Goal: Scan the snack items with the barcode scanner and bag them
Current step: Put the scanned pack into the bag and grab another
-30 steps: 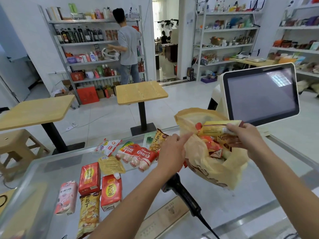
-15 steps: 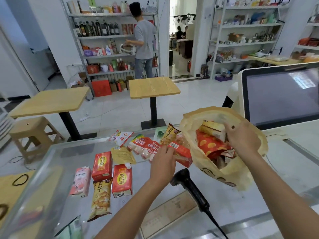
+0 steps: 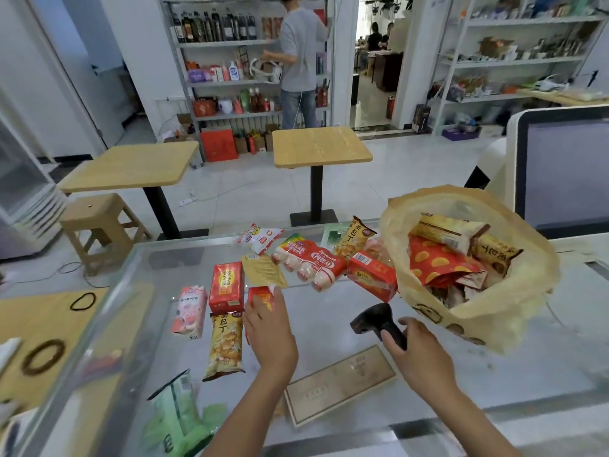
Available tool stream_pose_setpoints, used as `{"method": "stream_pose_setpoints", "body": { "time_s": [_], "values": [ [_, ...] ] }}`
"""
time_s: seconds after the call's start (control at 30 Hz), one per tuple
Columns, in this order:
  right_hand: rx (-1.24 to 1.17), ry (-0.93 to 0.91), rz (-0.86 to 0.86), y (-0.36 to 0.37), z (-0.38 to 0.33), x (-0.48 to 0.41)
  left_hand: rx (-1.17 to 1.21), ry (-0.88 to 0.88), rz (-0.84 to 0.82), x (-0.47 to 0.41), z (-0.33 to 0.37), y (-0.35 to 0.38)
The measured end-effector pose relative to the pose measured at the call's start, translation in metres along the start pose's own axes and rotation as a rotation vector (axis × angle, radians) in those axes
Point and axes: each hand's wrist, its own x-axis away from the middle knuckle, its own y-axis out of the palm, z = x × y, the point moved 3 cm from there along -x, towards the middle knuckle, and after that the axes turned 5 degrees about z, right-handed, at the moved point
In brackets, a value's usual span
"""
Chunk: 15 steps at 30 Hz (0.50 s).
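At the glass counter (image 3: 329, 311) we open the next scan: our right hand (image 3: 418, 351) wraps the matte black barcode scanner (image 3: 375, 319) near the front edge; our left hand (image 3: 270, 328) lies flat-fingered, unclosed, on a glossy red carton (image 3: 260, 296) mid-counter. Next, we judge: lift carton, show barcode. Crinkly tan bag (image 3: 478, 318) gapes at rt edge w/ foil packets (image 3: 441, 265) inside.

a clear glass counter (image 3: 324, 328) carries a red rectangular carton (image 3: 226, 286), a pink carton (image 3: 189, 311), a yellow snack packet (image 3: 226, 344), a red sausage pack (image 3: 309, 262) and a tan plastic bag (image 3: 494, 313).
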Motion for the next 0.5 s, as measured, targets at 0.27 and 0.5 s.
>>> {"method": "stream_pose_setpoints", "body": {
  "time_s": [0.27,0.5],
  "values": [
    [-0.567,0.295,-0.575,0.003,-0.014,-0.027,0.473,0.131,-0.047,0.016,0.006,-0.012],
    [-0.705,0.357,-0.577,0.012,-0.018,-0.019,1.256,-0.284,-0.445,0.013,-0.013,-0.005]
  ]
}}
